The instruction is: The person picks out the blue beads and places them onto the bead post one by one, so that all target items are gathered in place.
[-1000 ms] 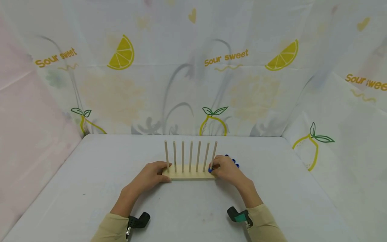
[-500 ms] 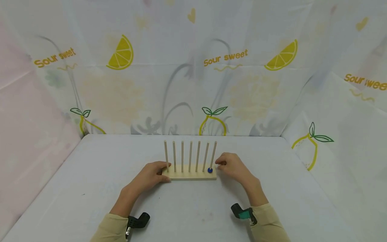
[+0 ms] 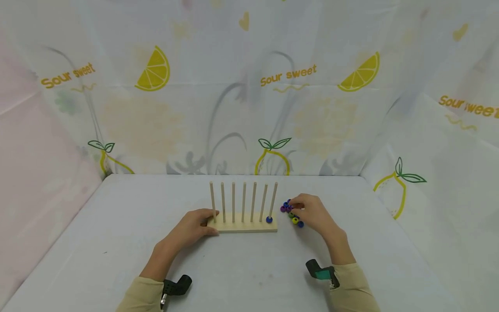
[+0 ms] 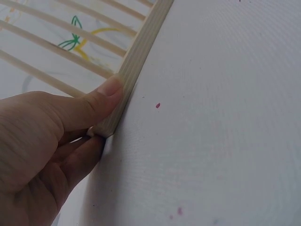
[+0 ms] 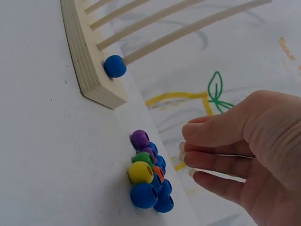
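Note:
A pale wooden base (image 3: 245,227) with a row of several upright pegs lies on the white table. My left hand (image 3: 192,226) grips the left end of the base, its thumb (image 4: 110,88) along the front edge. One blue bead (image 5: 115,66) sits at the foot of the rightmost peg (image 3: 273,197). My right hand (image 3: 315,214) is over a cluster of loose beads to the right, fingers loosely bent with nothing between them. The cluster includes a purple bead (image 5: 139,138), a green bead (image 5: 143,159), a yellow bead (image 5: 140,173), an orange bead (image 5: 158,173) and several blue beads.
The white table (image 3: 249,268) ends at a printed fabric backdrop (image 3: 218,108) with lemon drawings. Black camera mounts (image 3: 178,285) sit at both wrists, near the beige sleeves (image 3: 142,294).
My right hand lets go of the blue bead at the foot of the rightmost peg and moves right, over the loose beads. The left hand keeps its grip on the base.

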Motion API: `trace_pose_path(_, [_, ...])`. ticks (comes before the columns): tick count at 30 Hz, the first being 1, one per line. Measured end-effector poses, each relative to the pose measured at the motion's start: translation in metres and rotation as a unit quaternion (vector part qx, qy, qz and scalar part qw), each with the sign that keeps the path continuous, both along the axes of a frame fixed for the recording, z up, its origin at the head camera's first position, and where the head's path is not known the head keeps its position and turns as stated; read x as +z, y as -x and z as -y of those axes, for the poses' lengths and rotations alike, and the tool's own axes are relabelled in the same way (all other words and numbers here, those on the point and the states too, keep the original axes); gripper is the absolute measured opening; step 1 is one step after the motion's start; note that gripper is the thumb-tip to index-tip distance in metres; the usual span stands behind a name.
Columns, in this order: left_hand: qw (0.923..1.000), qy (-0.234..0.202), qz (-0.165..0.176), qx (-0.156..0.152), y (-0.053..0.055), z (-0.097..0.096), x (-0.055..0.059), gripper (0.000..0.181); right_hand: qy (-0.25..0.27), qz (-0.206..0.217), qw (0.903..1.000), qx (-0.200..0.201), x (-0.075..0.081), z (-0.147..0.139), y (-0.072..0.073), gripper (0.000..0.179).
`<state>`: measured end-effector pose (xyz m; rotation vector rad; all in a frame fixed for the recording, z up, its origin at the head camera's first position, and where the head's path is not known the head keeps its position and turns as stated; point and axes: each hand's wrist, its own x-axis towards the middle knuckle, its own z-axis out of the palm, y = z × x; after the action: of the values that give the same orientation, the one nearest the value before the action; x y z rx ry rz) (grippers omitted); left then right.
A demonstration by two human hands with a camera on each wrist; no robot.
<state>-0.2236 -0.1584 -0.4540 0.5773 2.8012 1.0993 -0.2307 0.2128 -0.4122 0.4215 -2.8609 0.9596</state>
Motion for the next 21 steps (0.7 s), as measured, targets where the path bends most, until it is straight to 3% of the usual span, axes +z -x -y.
trace_pose_path(21, [0.9999, -0.016, 0.000, -0.004, 0.000, 0.001, -0.002, 0.054, -0.016, 0.023, 0.9992, -0.030, -0.007, -0.026, 0.001, 0.022])
